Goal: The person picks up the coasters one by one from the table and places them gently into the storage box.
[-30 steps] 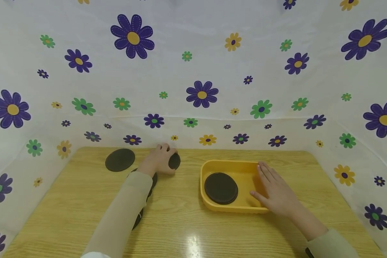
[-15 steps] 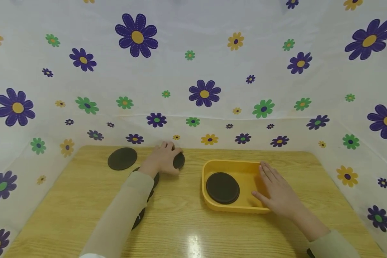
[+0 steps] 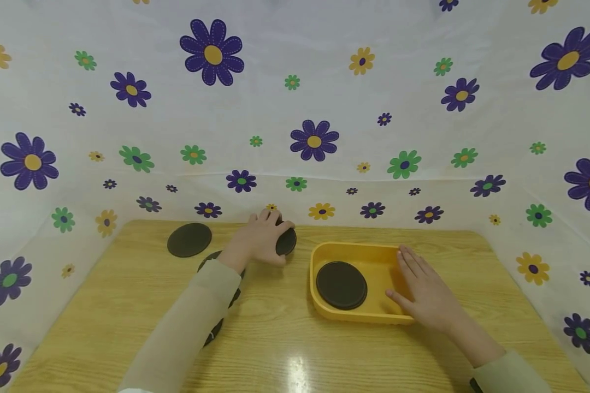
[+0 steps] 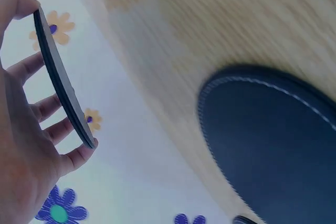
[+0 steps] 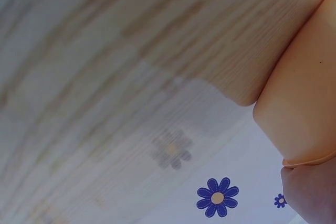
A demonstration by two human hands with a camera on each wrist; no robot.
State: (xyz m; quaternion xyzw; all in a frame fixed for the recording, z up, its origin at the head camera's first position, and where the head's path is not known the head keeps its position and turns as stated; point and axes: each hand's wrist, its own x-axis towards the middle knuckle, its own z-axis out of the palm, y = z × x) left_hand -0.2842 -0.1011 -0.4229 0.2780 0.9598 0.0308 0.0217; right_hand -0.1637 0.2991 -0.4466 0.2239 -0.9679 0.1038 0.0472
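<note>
My left hand (image 3: 260,240) grips a round black coaster (image 3: 286,242) by its edge, at the back of the table, left of the yellow container. In the left wrist view this coaster (image 4: 63,85) is held on edge between thumb and fingertips, above the table. On the right side of the yellow plastic container (image 3: 359,318) rests my right hand (image 3: 430,295), fingers straight along the wall and thumb reaching inside. Another black coaster (image 3: 341,285) lies flat in the container's left part. The right wrist view shows the container's outer wall (image 5: 304,87) and part of the hand (image 5: 310,195).
A black coaster (image 3: 189,240) lies at the table's back left. Several more black ones (image 3: 215,332) are partly hidden beneath my left forearm. One coaster with pale stitching (image 4: 273,145) fills the left wrist view's right side. A flowered cloth (image 3: 255,109) surrounds the wooden table (image 3: 285,327).
My left hand has moved right with its coaster, nearer the container. The right hand stays on the container's side. The head view has shifted slightly.
</note>
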